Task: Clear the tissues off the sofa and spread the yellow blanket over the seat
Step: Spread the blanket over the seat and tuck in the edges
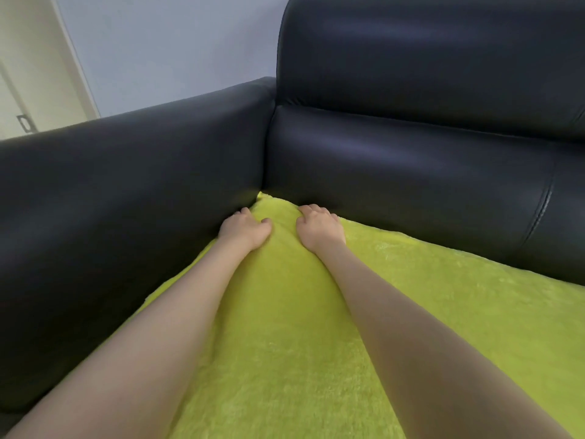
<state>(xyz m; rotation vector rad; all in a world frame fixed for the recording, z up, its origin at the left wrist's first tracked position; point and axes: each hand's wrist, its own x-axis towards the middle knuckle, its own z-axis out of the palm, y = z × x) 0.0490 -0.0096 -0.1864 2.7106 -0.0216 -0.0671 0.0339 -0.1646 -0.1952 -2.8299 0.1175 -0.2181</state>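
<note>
- Yellow blanket (395,327): a fleecy, lime-toned cloth lying over the seat of the black sofa (427,90); its far corner reaches into the angle where the sofa's armrest (126,185) meets the backrest (411,172), and its far edge runs along the foot of the backrest.
- Left hand (245,229): palm down on the blanket, near that same corner and just beside the armrest; the fingers are curled, their tips pressed into the fleece at the blanket's edge (whether cloth is actually pinched between them cannot be told).
- Right hand (319,231): palm down on the blanket near the corner, at the foot of the backrest; the fingers are bent at the knuckles with the tips dug into the fabric, and again a true grip cannot be confirmed.
- Between the two hands the blanket rises in a soft bulge toward the corner; both bare forearms extend from the near edge of the view across the blanket to it.
- Behind the armrest: a pale wall (174,42) and part of a cream door (31,74).
</note>
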